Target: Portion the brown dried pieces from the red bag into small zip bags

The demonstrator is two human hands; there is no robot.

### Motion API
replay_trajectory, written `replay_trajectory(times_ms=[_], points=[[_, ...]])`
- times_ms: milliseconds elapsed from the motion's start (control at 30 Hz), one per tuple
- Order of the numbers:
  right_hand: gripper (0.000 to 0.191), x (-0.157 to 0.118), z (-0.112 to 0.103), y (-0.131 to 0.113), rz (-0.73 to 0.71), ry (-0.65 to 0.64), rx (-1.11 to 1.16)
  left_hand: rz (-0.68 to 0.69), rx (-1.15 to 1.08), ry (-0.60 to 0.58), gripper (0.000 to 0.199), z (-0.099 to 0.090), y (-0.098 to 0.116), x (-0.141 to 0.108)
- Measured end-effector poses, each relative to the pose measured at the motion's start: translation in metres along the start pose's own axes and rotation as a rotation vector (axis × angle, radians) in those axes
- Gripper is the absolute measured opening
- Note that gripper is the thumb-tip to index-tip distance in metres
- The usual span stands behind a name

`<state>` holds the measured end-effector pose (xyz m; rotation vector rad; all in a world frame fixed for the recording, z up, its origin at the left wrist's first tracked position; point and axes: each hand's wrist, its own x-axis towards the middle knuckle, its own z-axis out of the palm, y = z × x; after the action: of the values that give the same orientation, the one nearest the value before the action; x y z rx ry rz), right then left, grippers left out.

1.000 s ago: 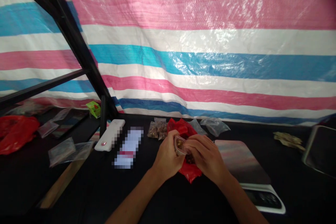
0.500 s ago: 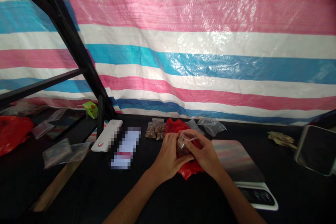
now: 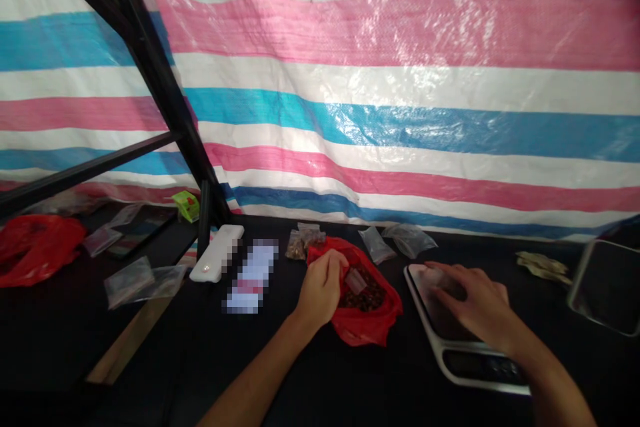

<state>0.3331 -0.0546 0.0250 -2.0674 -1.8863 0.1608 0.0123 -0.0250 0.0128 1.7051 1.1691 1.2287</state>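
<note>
My left hand [image 3: 321, 287] is closed at the left rim of a red plastic bag [image 3: 367, 332], its fingers curled together on the rim. The bag gapes, and many small dark brown pieces [image 3: 370, 299] fill it. A small clear bag [image 3: 356, 280] lies on top of them, beside my left fingers. My right hand [image 3: 475, 300] reaches over a white kitchen scale [image 3: 450, 367], thumb and fingers apart. Its fingertips rest at the far part of the scale's dark, shiny plate [image 3: 435, 307]. The hand and wrist hide the right side of the scale.
Filled small bags [image 3: 305, 240] and clear plastic bags [image 3: 410, 240] lie behind the red bag. To the left are a phone [image 3: 253, 277], a white device [image 3: 220, 253], flat clear bags [image 3: 143, 282] and another red bag [image 3: 40, 247]. A black frame post [image 3: 165, 93] rises there.
Both hands were together over the red bag with a clear bag between them. My right hand has moved right onto the scale. The clear bag now lies in the opened red bag.
</note>
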Motion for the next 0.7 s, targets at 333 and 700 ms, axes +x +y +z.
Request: replay_trajectory(times_ms=[333, 700], points=[[0.05, -0.048, -0.005, 0.026, 0.259, 0.648, 0.467, 0.282, 0.328, -0.391, 0.048, -0.005, 0.006, -0.008], [0.032, -0.05, -0.003, 0.029, 0.608, 0.852, 0.364, 0.077, 0.586, -0.032, 0.028, 0.033, 0.007, -0.028]])
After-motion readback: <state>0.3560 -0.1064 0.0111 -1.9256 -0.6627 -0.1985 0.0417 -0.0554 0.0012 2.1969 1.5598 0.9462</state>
